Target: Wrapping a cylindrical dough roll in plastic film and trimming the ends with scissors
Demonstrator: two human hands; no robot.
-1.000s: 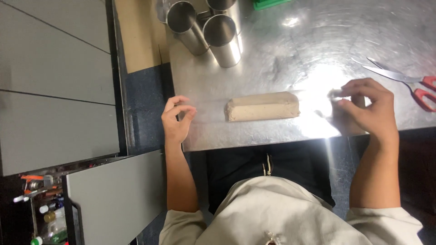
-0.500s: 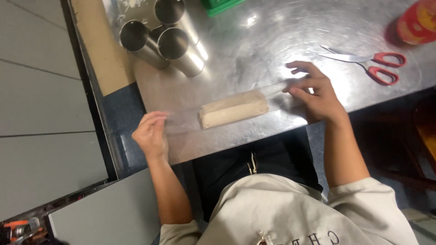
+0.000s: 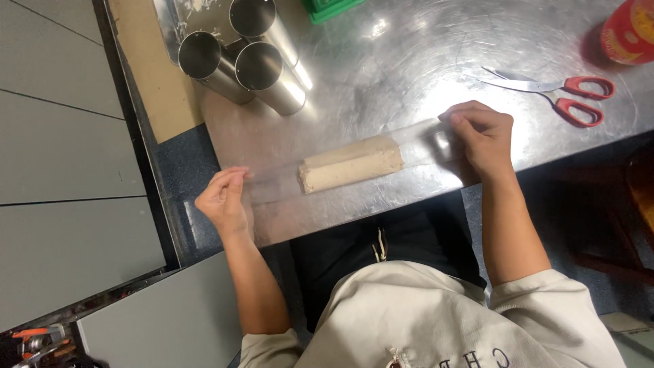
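A: Hands?
B: Left hand [image 3: 223, 201] pinches one end of the clear plastic wrap [image 3: 272, 185] at the near tabletop [image 3: 381, 61] edge. Right hand [image 3: 482, 136] has fingertips closed on the other end.
A: What's wrapped?
B: Beige dough log [image 3: 351, 163], lying flat on the steel between both hands, inside the film.
A: Further back?
B: Red-handled scissors [image 3: 558, 95] beyond the right hand. Three steel cylinders [image 3: 242, 58] far left, lying together. Red container [image 3: 630, 31] at the far right corner.
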